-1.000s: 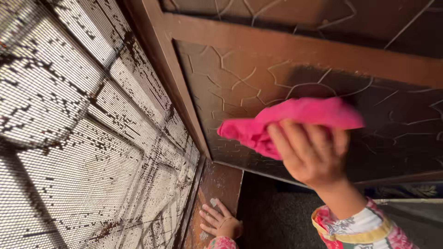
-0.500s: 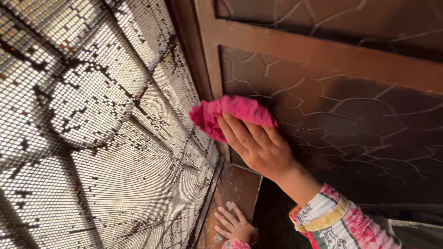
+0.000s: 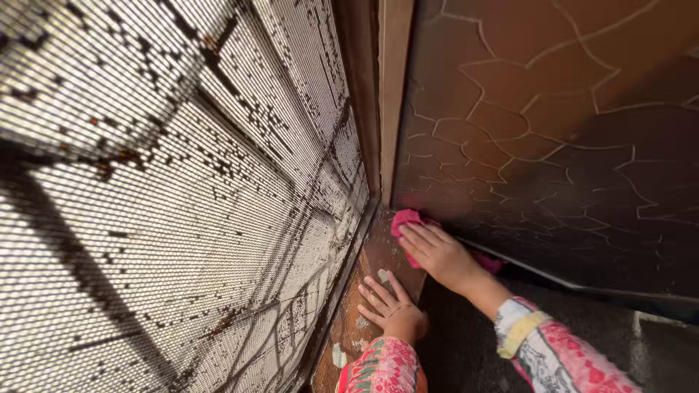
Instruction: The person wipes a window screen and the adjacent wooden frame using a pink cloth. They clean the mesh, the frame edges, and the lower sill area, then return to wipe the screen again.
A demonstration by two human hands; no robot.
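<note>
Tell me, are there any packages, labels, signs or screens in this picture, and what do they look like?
No packages, labels, signs or display screens in view.
Only a wire mesh window screen: left side, pale grid, speckled with dark grime.
Beside it: a brown patterned glass panel, right; the right hand pressing a pink cloth at its lower corner; the left hand flat on the brown sill.

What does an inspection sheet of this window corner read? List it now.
Surface: brown sill, worn, with pale flecks.
Job's things: pink cloth pressed low on the patterned pane near the frame's bottom corner.
Clutter: pale paint chips on the sill.
Hands: right hand flat on the cloth; left hand spread flat on the sill, empty.
Cables: nothing seen.
Surroundings: dirty mesh screen to the left; brown frame; dark floor below.
</note>
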